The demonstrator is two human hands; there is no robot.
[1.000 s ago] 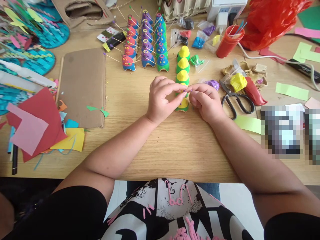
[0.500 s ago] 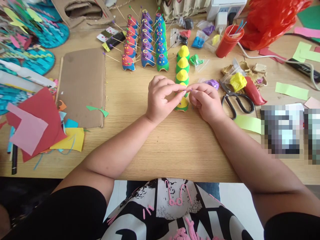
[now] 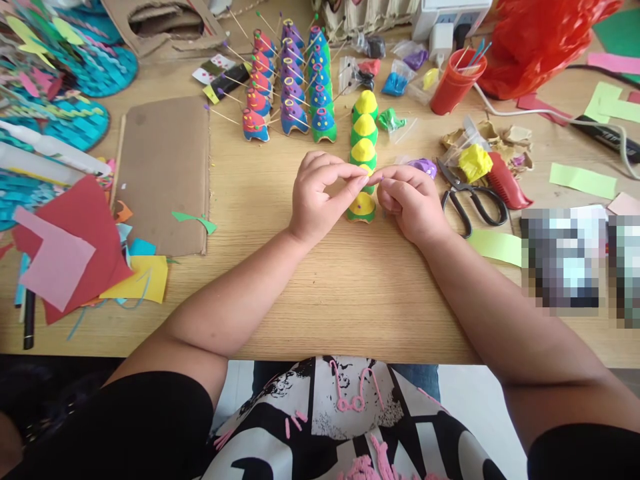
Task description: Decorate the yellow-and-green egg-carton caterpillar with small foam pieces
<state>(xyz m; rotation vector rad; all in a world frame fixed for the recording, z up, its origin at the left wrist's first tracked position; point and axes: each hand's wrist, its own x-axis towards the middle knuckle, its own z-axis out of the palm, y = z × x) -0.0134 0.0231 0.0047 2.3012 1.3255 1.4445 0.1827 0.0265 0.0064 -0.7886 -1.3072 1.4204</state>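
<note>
My left hand [image 3: 323,193] is closed in a pinch, thumb against forefinger, over a green and yellow clay caterpillar [image 3: 363,155]. Its fingertips meet those of my right hand [image 3: 413,199], whose fingers are curled with thumb and forefinger together. A tiny bit of purple clay shows at the fingertips, though its shape is too small to make out. The caterpillar stands on the table as a row of yellow-topped humps, and my fingers hide part of it. On its front hump sits a small purple dot. Beside my right hand lies a bag of purple clay [image 3: 424,167].
Behind stand finished-looking red [image 3: 256,123], purple [image 3: 294,117] and blue-green caterpillars [image 3: 324,123] with sticks poking out. Black-handled scissors [image 3: 473,200], yellow clay [image 3: 475,162] and a red cup [image 3: 456,87] are on the right. Cardboard [image 3: 163,177] and coloured paper [image 3: 75,247] lie left.
My left fingertips have shifted very slightly up and left, still pinched against those of my right hand. The caterpillar stays in place.
</note>
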